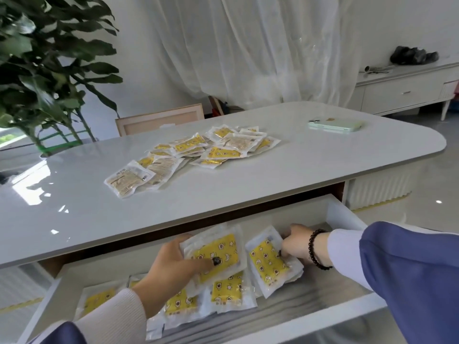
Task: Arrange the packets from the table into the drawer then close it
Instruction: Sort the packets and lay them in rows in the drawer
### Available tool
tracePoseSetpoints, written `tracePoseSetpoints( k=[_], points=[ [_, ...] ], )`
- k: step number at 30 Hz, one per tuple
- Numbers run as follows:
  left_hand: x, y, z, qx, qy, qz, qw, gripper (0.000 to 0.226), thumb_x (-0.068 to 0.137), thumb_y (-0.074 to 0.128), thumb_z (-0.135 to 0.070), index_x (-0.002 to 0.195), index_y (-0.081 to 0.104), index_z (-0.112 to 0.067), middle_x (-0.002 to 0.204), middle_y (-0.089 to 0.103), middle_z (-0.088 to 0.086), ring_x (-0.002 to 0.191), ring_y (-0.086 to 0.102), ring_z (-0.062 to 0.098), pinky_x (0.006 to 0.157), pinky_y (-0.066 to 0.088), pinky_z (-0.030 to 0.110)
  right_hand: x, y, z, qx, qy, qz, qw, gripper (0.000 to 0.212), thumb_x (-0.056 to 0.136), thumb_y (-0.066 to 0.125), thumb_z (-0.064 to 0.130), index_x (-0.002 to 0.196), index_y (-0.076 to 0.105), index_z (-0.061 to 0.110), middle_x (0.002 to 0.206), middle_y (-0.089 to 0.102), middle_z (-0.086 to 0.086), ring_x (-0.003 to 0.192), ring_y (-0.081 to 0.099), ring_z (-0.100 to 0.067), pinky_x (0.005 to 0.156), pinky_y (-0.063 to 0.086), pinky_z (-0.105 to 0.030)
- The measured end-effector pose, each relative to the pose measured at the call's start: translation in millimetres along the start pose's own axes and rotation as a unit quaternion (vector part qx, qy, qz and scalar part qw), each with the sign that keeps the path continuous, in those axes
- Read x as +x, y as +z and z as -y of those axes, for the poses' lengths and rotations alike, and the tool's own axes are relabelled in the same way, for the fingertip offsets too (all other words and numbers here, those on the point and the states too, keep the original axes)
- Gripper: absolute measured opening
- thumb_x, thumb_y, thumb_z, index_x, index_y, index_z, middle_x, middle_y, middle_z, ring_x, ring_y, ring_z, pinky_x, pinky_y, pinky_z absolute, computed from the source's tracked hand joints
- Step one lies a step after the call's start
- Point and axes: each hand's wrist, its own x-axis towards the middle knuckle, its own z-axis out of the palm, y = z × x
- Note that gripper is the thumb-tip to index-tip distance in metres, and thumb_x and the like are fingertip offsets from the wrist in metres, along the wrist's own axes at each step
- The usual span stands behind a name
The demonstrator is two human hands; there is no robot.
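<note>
The white drawer point(342, 214) stands pulled out below the table edge. Inside it my left hand point(173, 266) grips a clear packet with a yellow label point(223, 249), thumb on top. My right hand point(295, 244) holds the far edge of another yellow-labelled packet point(268, 261) lying on a small stack. Several more packets point(226, 291) lie flat along the drawer's front left. A loose pile of packets point(198, 150) sits on the glossy white table point(323, 160).
A pale green phone point(335, 125) lies on the table's far right. A leafy plant point(42, 65) stands at the left, a framed panel point(159, 120) behind the table, and a white sideboard point(407, 93) at the back right.
</note>
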Motion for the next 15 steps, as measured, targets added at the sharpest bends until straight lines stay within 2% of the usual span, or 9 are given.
tracePoseSetpoints(
  k=[2,6,8,10,11,13,15],
  points=[
    [0,0,0,-0.004,-0.004,-0.003,1.000,0.035,0.071,0.081,-0.005,0.102,0.065,-0.011,0.084,0.077,0.003,0.076,0.074,0.019,0.071,0.057,0.032,-1,1,1,0.022,-0.012,0.013,1.000,0.037,0.086,0.057,0.014,0.121,0.049,0.007,0.117,0.057,-0.010,0.105,0.058,-0.025,0.089,0.052,-0.032],
    [-3,3,-1,-0.038,-0.030,-0.025,0.999,0.026,0.074,0.079,-0.005,0.094,0.063,-0.011,0.073,0.076,0.000,0.065,0.072,0.014,0.057,0.051,0.023,-1,-5,2,0.010,-0.024,0.023,0.999,0.028,0.089,0.053,0.014,0.116,0.055,0.005,0.107,0.059,-0.008,0.096,0.058,-0.022,0.071,0.049,-0.026],
    [-1,5,1,-0.050,-0.050,-0.031,0.997,0.036,0.073,0.082,-0.011,0.100,0.058,-0.008,0.081,0.074,0.002,0.074,0.070,0.016,0.065,0.050,0.025,1,-8,1,0.051,-0.031,0.007,0.998,0.018,0.089,0.053,0.015,0.104,0.058,0.006,0.094,0.059,-0.008,0.086,0.058,-0.022,0.067,0.048,-0.026],
    [3,9,7,-0.031,-0.067,-0.032,0.997,0.061,0.069,0.085,-0.021,0.118,0.049,-0.014,0.106,0.065,0.004,0.094,0.063,0.020,0.082,0.047,0.032,6,-10,0,0.151,-0.046,-0.011,0.987,0.013,0.087,0.055,0.018,0.093,0.059,0.009,0.079,0.057,-0.005,0.078,0.056,-0.023,0.069,0.051,-0.030],
    [4,12,7,-0.017,-0.075,-0.033,0.996,0.071,0.068,0.086,-0.025,0.126,0.046,-0.015,0.113,0.062,0.005,0.098,0.061,0.020,0.084,0.046,0.033,6,-12,0,0.196,-0.061,-0.028,0.978,0.013,0.087,0.056,0.021,0.094,0.061,0.011,0.076,0.057,-0.002,0.078,0.058,-0.023,0.074,0.052,-0.033],
    [3,15,4,-0.015,-0.086,-0.038,0.995,0.076,0.069,0.086,-0.027,0.131,0.044,-0.015,0.113,0.060,0.004,0.091,0.061,0.016,0.078,0.048,0.031,4,-14,1,0.253,-0.082,-0.052,0.963,0.011,0.088,0.056,0.023,0.092,0.064,0.017,0.075,0.061,-0.001,0.078,0.061,-0.023,0.082,0.055,-0.039],
    [9,20,3,-0.042,-0.094,-0.043,0.994,0.077,0.065,0.087,-0.030,0.130,0.048,-0.015,0.109,0.065,0.004,0.089,0.064,0.019,0.081,0.053,0.035,0,-17,3,0.265,-0.077,-0.051,0.960,0.014,0.090,0.053,0.021,0.086,0.063,0.012,0.076,0.061,-0.006,0.074,0.061,-0.024,0.080,0.056,-0.042]
  ],
)
